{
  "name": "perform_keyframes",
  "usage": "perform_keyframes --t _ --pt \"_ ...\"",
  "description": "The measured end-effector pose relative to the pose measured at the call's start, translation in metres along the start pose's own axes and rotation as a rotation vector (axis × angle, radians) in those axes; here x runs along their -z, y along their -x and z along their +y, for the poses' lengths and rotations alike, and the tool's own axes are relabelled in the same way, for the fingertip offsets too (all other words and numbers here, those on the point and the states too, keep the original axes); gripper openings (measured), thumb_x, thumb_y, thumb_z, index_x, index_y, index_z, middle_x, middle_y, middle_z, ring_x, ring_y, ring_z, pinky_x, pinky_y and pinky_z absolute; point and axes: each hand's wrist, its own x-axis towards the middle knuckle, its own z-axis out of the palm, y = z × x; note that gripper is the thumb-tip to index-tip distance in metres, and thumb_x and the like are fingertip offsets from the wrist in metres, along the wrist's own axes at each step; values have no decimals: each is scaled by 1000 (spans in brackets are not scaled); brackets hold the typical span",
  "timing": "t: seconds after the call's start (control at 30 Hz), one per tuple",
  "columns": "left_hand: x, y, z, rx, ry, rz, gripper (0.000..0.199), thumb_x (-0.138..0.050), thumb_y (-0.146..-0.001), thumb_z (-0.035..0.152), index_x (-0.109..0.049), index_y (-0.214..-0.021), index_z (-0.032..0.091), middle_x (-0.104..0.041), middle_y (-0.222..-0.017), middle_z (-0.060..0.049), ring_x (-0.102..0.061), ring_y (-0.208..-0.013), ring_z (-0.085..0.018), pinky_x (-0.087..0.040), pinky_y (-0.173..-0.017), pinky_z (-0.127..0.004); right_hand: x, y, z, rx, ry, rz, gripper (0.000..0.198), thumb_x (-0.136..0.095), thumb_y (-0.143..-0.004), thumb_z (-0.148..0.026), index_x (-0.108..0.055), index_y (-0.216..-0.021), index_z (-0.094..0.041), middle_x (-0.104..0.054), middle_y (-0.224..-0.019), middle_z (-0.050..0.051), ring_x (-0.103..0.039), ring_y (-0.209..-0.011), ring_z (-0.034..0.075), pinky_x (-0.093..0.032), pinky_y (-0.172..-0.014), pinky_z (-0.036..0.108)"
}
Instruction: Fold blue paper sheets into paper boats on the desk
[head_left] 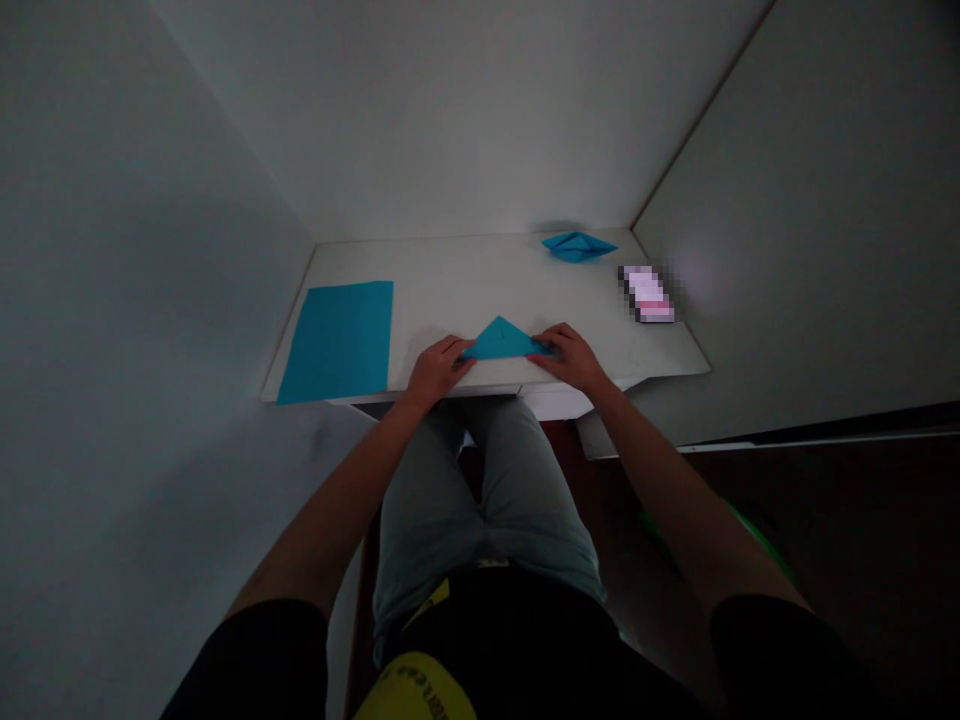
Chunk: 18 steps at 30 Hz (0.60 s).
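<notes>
A folded piece of blue paper (pixel 501 340), triangular at the top with a flat strip along its lower edge, lies on the white table (pixel 457 270) near the front edge. My left hand (pixel 441 368) pinches its left end between thumb and fingers. On the opposite end, my right hand (pixel 568 357) has its fingers closed on the paper's right corner. A finished-looking folded paper boat (pixel 579 247) rests at the back right of the table. Flat blue sheets or a single sheet of paper (pixel 339 340) lie at the left; I cannot tell how many.
A phone (pixel 649 294), blurred out, lies near the table's right edge. Walls (pixel 465 120) close in the table at the back, left and right. My legs (pixel 487 480) are below the front edge. Something green (pixel 757 535) shows on the dark floor at right.
</notes>
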Motion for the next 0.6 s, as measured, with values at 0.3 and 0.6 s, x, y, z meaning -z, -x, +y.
perform_keyframes --t 0.3,0.6 --pt "-4 -6 -1 47 -2 15 41 -87 -97 33 -78 -135 22 -79 -128 -13 -71 -125 -31 -55 -116 -47 0 0 -2 0 3 -4 52 -77 -98 -65 -83 -132 -26 -70 -121 15 -73 -102 33 -66 -100 58" --pt "-7 -6 1 -59 -205 41 23 -68 -109 27 -82 -127 20 -83 -121 -13 -75 -115 -29 -60 -110 -44 -3 -2 -4 6 47 20 61 -72 -99 -74 -82 -132 -24 -73 -121 16 -74 -107 34 -65 -100 54"
